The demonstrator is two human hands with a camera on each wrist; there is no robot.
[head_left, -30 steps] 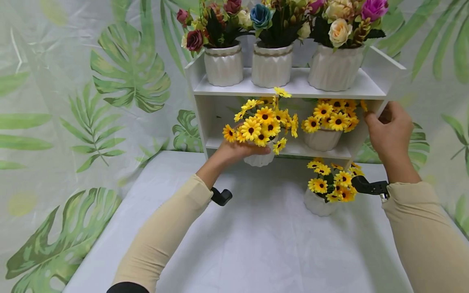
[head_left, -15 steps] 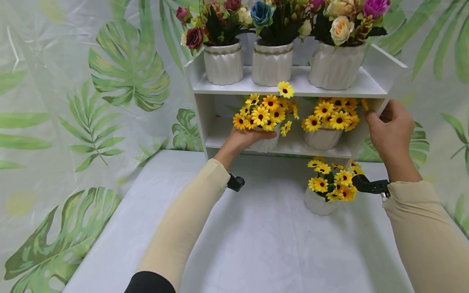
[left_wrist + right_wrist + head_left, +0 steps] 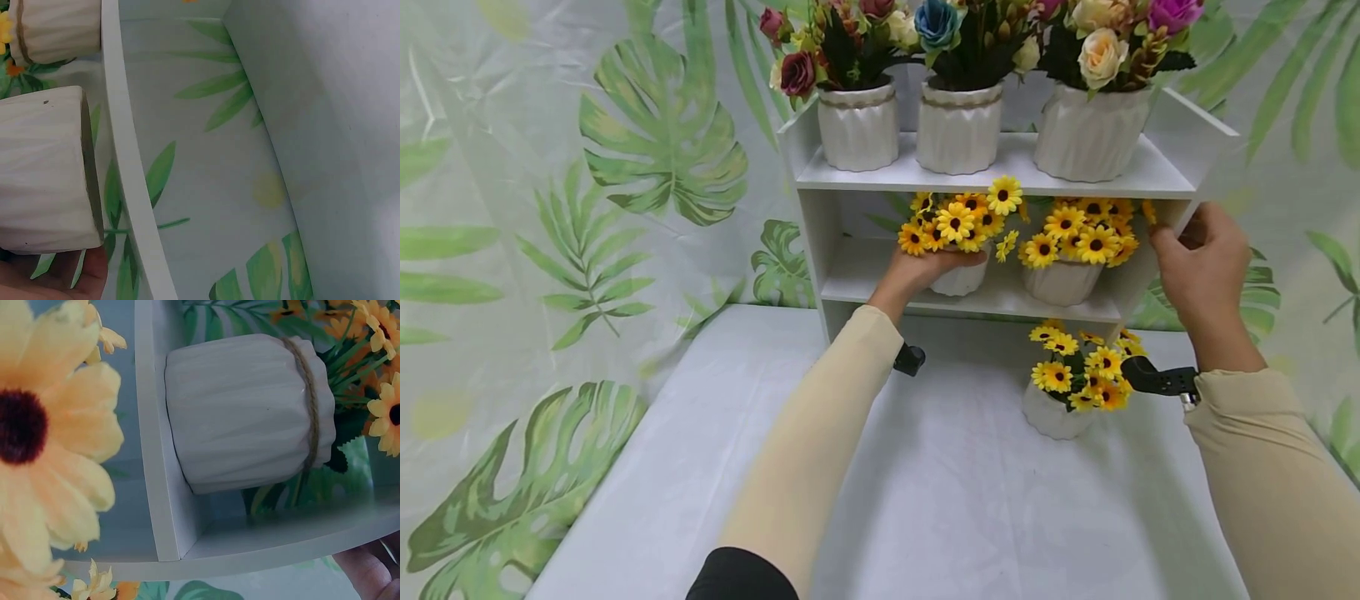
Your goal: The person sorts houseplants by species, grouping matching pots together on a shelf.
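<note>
Left hand point(image 3: 921, 271) curled round a white pot point(image 3: 958, 279) of sunflowers, pot on the middle shelf point(image 3: 857, 283), just left of a second pot point(image 3: 1062, 282). Right hand point(image 3: 1201, 268) gripping the rack's right side panel point(image 3: 1180, 218), fingers bent over its edge. Below, on the table point(image 3: 925, 500), a third pot point(image 3: 1054, 415). Up top, three rose pots point(image 3: 958, 129).

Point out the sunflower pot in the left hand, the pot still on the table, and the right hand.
Held sunflower pot point(image 3: 958, 282), head view, white pot wall.
Table sunflower pot point(image 3: 1049, 419), head view, white pot wall.
Right hand point(image 3: 1201, 271), head view, back of hand.
</note>
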